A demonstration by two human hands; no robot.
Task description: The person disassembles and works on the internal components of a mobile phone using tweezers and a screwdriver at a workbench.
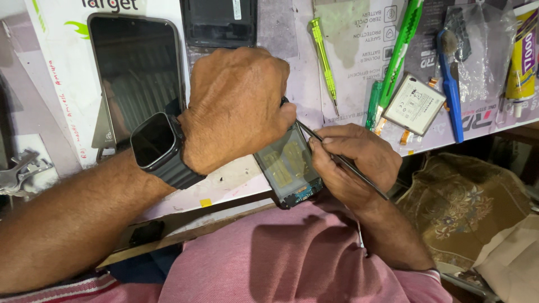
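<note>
My left hand [236, 106] is clamped over the top of the opened phone [289, 165], fingers curled shut on its upper edge, at the bench [337, 84] edge near my lap. Right hand [351, 160] at 3 o'clock of the phone, fingers pinched tight on a thin metal pick [342, 161], tip at the phone's upper right corner. Loose battery [414, 105] at 2 o'clock, yellow-green screwdriver [324, 56] at 12.

dark phone screen [137, 73] upper left, white label [414, 105] right
</note>
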